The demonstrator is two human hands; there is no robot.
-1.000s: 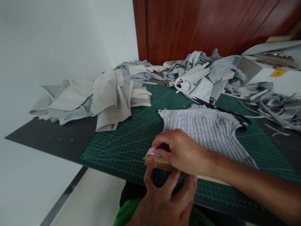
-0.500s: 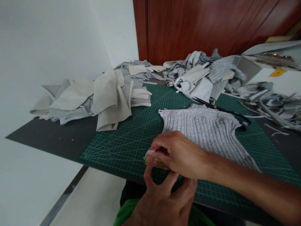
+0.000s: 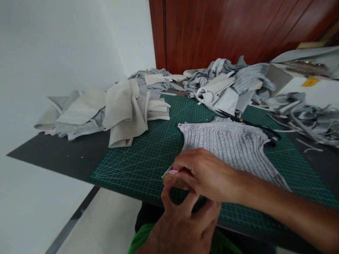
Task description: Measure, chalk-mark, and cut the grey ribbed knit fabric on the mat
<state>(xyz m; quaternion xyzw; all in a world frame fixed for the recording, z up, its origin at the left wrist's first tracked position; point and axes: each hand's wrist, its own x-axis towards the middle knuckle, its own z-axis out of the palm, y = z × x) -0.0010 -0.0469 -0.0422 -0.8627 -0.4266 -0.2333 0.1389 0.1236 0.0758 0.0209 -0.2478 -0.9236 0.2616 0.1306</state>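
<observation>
A grey ribbed knit fabric piece (image 3: 225,144) lies flat on the green cutting mat (image 3: 137,165), its near left corner running under my hands. My left hand (image 3: 182,222) comes from the front edge, its fingers spread and pressing down a short wooden strip (image 3: 168,179) on that corner. Most of the strip is hidden by my fingers. My right hand (image 3: 203,173) reaches in from the right just above it. Its thumb and fingers pinch a small pink piece of tailor's chalk (image 3: 173,172) against the strip's far edge.
Black scissors (image 3: 261,131) lie across the fabric's far right edge. Heaped grey and beige cloth pieces (image 3: 124,109) cover the left side, with more fabric (image 3: 225,81) at the back. On the right stand a white box (image 3: 293,81) and tangled fabric strips (image 3: 315,120).
My right hand, with the pink chalk, has shifted slightly right along the wooden strip. My left hand stays nearly in place on the strip.
</observation>
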